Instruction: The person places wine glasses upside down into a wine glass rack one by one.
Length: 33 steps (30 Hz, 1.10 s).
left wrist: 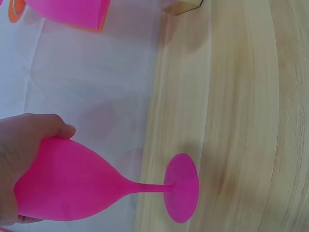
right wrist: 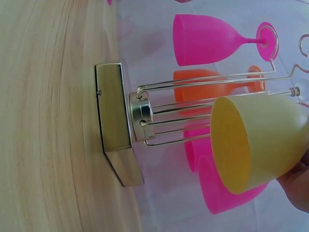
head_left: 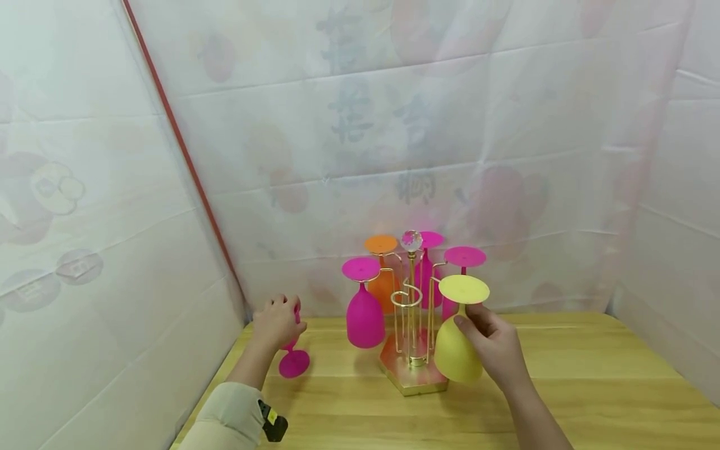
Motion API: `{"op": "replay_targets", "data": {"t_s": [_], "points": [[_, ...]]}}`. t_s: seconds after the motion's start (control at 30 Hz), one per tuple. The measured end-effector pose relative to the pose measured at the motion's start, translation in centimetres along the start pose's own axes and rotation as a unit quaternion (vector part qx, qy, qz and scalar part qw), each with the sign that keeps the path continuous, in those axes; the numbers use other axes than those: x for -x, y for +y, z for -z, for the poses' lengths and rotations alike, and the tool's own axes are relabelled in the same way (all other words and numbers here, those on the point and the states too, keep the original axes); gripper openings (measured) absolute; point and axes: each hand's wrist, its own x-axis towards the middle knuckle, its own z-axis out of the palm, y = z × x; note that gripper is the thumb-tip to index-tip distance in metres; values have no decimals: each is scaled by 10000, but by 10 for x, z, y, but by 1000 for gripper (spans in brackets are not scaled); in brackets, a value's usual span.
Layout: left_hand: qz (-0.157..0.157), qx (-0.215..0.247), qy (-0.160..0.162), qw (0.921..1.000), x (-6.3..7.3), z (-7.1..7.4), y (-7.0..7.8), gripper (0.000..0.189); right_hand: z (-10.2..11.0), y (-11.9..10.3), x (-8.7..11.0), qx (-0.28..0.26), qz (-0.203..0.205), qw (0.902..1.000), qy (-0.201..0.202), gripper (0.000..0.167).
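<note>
My left hand (head_left: 275,322) grips a pink goblet (left wrist: 77,181) round its bowl at the table's left side. The goblet stands upright, its round foot low by the tabletop. With my right hand (head_left: 499,351) I hold a yellow goblet (head_left: 458,353) upside down, thumb and fingers about the top of the bowl just under the stem. The yellow foot is level with the hooks on the front right of a gold goblet rack (head_left: 417,384); in the right wrist view the mouth of the bowl faces the rack's base. A bare wire ring (head_left: 406,297) faces front.
On the rack, a pink goblet (head_left: 365,319) hangs upside down at left, an orange goblet (head_left: 380,284) behind it, and two more pink ones at the back and right. A crystal knob (head_left: 411,240) tops the post. White printed sheeting (head_left: 315,156) rises behind the wooden table (head_left: 596,375).
</note>
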Motion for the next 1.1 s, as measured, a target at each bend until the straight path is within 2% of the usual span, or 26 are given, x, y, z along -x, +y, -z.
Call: {"op": "replay_targets", "data": {"t_s": [0.23,0.5,0.57,0.7,0.83,0.97,1.03,1.1], "points": [[-62,89,35,9999,6,2,-1,39,-2,-2,-1,40,-8,10000,-23,38],[-304,292,-200,9989,19,12,16,40,-2,-6,-3,44,-66,10000,-3,39],[-308,456,-193,9983,24,14,19,39,-1,-5,-3,57,-84,9999,-10,39],[-391,947,46,9947,35,16,25,34,0,-3,-2,116,-97,9999,12,40],[-570,1476,340,9868,47,17,29,30,0,-3,-1,117,-85,9999,4,40],[-717,2062,422,9750,57,19,32,30,1,-4,0,135,-93,9999,15,39],[-795,2494,335,9646,60,21,34,30,1,-4,1,141,-99,9998,38,38],[-875,3073,181,9474,63,23,35,29,0,-5,1,112,-100,9999,60,37]]}}
